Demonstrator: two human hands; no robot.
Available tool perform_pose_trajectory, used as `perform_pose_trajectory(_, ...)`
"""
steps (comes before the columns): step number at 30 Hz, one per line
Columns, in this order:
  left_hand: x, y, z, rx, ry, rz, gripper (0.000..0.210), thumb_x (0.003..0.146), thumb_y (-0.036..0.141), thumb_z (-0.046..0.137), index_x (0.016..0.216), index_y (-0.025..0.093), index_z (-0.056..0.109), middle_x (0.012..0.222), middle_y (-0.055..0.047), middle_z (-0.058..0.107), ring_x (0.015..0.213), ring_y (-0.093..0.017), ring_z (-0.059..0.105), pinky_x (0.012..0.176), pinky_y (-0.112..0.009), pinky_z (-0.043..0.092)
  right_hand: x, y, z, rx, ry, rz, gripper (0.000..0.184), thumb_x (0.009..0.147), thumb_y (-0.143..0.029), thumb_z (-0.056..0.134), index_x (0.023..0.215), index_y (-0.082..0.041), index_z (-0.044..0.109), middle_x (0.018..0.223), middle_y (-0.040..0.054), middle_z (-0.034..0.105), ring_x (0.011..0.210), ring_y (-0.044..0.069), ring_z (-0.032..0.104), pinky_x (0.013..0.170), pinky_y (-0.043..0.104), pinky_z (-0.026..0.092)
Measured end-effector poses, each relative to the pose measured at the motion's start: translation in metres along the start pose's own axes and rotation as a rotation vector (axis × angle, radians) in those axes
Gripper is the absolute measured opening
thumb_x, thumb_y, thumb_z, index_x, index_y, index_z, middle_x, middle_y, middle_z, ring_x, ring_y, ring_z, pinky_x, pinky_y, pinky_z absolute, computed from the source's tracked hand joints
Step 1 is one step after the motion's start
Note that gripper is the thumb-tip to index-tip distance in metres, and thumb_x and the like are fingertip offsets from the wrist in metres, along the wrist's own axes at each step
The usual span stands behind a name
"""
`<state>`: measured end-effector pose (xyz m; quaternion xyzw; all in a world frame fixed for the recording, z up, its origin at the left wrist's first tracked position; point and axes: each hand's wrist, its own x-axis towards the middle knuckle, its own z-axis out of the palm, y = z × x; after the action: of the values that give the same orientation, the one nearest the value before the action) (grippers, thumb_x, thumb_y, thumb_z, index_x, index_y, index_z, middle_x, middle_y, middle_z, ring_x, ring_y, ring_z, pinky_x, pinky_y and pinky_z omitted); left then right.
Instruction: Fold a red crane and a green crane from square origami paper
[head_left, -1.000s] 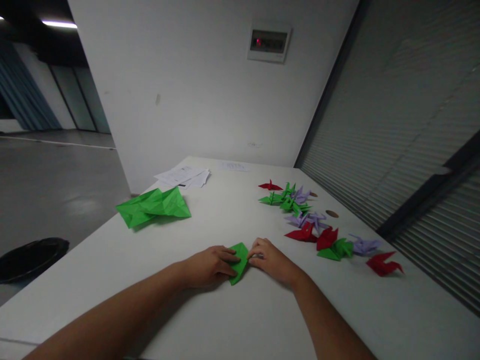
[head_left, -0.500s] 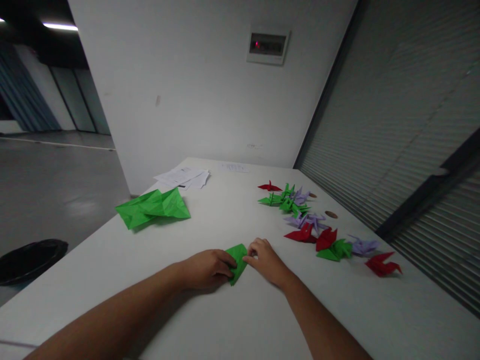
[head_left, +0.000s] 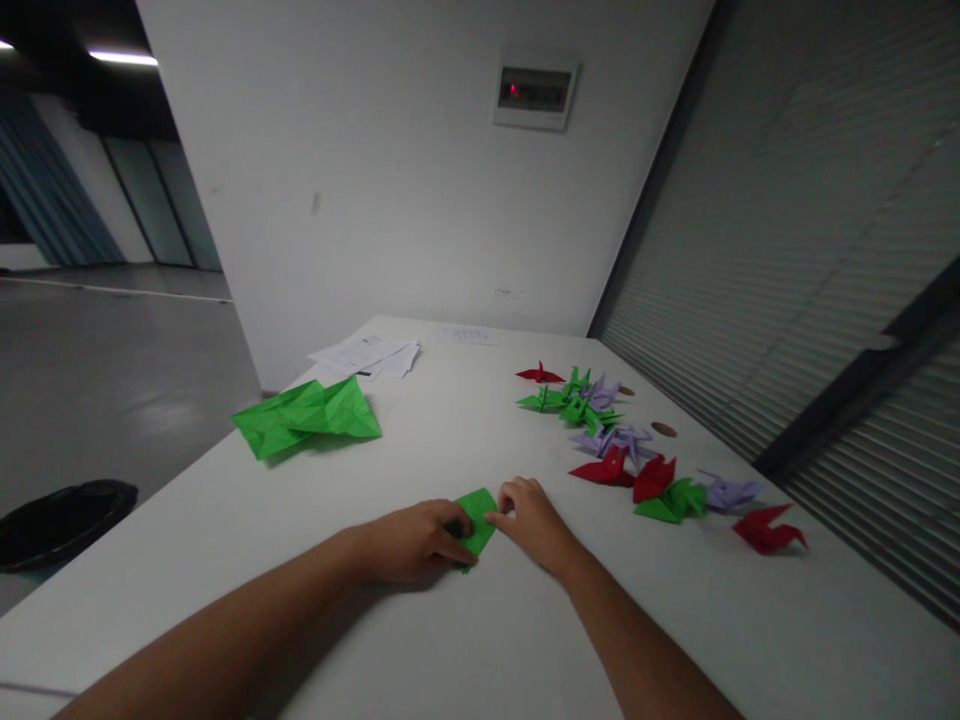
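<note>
A small piece of folded green origami paper [head_left: 480, 515] lies on the white table between my hands, its outline roughly a diamond. My left hand [head_left: 420, 540] holds its left side down, thumb and fingers pressed on the paper near its lower edge. At the right corner, my right hand [head_left: 529, 515] pinches the paper between thumb and curled fingers. Part of the folded piece is hidden under the left fingers.
Several red, green and purple folded paper cranes [head_left: 611, 465] lie along the table's right side. Creased green sheets [head_left: 307, 415] rest at the left edge, with white papers [head_left: 367, 355] behind them. A black-lined bin [head_left: 64, 525] stands on the floor at left.
My left fingers have shifted down along the paper, with one finger now reaching toward its lower corner. More of the green surface shows. My right hand stays at the right corner.
</note>
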<state>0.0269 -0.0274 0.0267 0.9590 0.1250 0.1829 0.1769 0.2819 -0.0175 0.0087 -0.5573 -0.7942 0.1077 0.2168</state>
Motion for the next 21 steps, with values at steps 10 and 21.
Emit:
perform_pose_trajectory(10, 0.002, -0.003, 0.001, 0.003, -0.001, 0.042, 0.029, 0.094, 0.016, 0.061, 0.115, 0.027, 0.078, 0.137, -0.014, 0.063, 0.123, -0.030, 0.061, 0.108, -0.042, 0.047, 0.000, 0.000, -0.013, 0.130, 0.104, 0.031, 0.011, 0.080, -0.015, 0.070, 0.074, -0.019, 0.061, 0.076, 0.0018, 0.063, 0.075, 0.019, 0.057, 0.070, 0.029, 0.041)
perform_pose_trajectory(21, 0.004, -0.001, 0.000, -0.023, 0.004, 0.054, 0.029, 0.095, 0.017, 0.060, 0.117, 0.027, 0.077, 0.131, -0.013, 0.066, 0.120, -0.028, 0.063, 0.107, -0.040, 0.047, -0.016, -0.015, -0.028, 0.718, -0.398, 0.077, 0.017, 0.075, -0.014, 0.055, 0.089, -0.018, 0.064, 0.070, -0.0035, 0.064, 0.040, 0.006, 0.042, 0.038, 0.018, 0.028)
